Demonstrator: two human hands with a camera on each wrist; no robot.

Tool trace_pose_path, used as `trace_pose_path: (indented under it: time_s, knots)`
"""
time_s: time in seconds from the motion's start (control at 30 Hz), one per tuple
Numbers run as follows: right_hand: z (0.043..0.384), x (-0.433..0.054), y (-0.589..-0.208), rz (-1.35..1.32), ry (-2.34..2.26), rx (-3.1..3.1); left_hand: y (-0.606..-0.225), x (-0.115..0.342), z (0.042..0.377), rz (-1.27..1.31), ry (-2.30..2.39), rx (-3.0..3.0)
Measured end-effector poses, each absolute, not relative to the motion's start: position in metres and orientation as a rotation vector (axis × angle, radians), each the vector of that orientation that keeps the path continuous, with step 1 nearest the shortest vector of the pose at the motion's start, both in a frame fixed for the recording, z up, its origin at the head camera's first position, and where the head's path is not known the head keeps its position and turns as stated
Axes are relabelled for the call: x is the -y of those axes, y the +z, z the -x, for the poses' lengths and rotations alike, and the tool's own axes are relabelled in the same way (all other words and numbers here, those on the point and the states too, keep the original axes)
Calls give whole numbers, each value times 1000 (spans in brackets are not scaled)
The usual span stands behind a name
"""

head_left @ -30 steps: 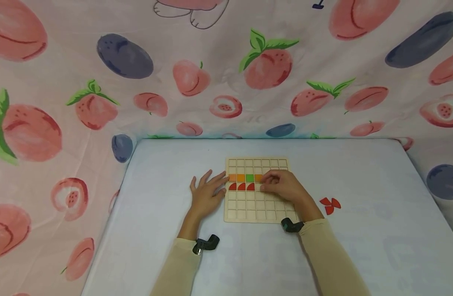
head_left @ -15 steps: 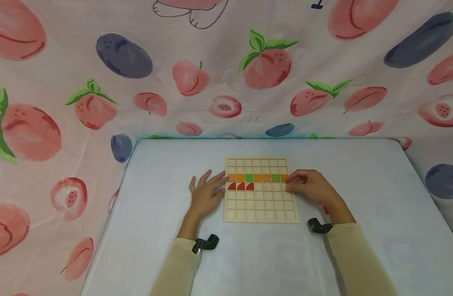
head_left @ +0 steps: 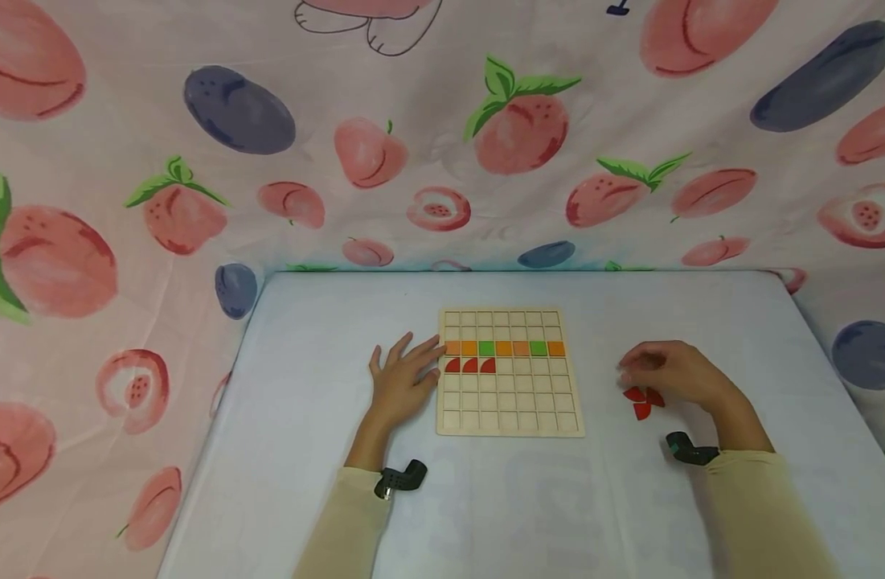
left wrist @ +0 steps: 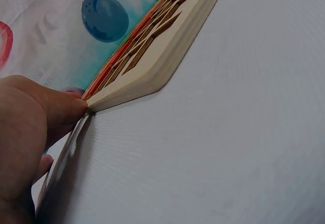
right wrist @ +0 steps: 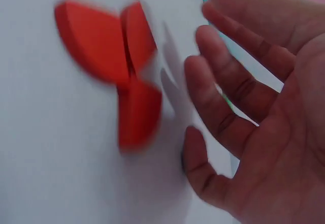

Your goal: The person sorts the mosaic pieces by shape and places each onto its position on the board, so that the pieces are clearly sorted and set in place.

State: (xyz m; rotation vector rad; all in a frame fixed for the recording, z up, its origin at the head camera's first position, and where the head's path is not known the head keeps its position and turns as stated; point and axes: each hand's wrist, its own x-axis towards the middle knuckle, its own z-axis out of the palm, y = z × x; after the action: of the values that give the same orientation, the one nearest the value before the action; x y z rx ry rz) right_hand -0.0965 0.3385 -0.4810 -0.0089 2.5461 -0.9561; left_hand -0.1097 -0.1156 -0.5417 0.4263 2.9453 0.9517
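Note:
A wooden grid board [head_left: 514, 402] lies on the white table, with one row of orange and green squares [head_left: 503, 348]. Below their left end sit three red quarter-circle pieces [head_left: 470, 366] in cells. My left hand [head_left: 402, 386] is spread at the board's left side. Its thumb touches the board's edge in the left wrist view. To the right of the board, my right hand [head_left: 673, 374] hovers over three loose red quarter-circle pieces [right wrist: 96, 41] whose points meet. In the right wrist view its fingers are loosely bent, with nothing between them.
Behind the table and at its sides hangs a cloth [head_left: 428, 145] printed with peaches and dark oval fruit. The white tabletop [head_left: 529, 507] extends all round the board. A black wrist device [head_left: 691, 449] is on the right arm, and another [head_left: 401, 478] on the left.
My right hand has moved right, from the row below the coloured squares, past the board's right edge, to the loose red pieces. The left hand and the board have stayed put.

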Motion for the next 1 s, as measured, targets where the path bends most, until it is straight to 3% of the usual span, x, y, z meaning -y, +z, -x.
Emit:
trace_pose_path:
  time_s: [0.43,1.0]
  knots:
    - [88,-370,-481,112,-792,-2547,-543,116,110,-436,938,-2960]
    - [90,-376,-490,179,-813,-2568,-542,116,110,-426,951,-2950]
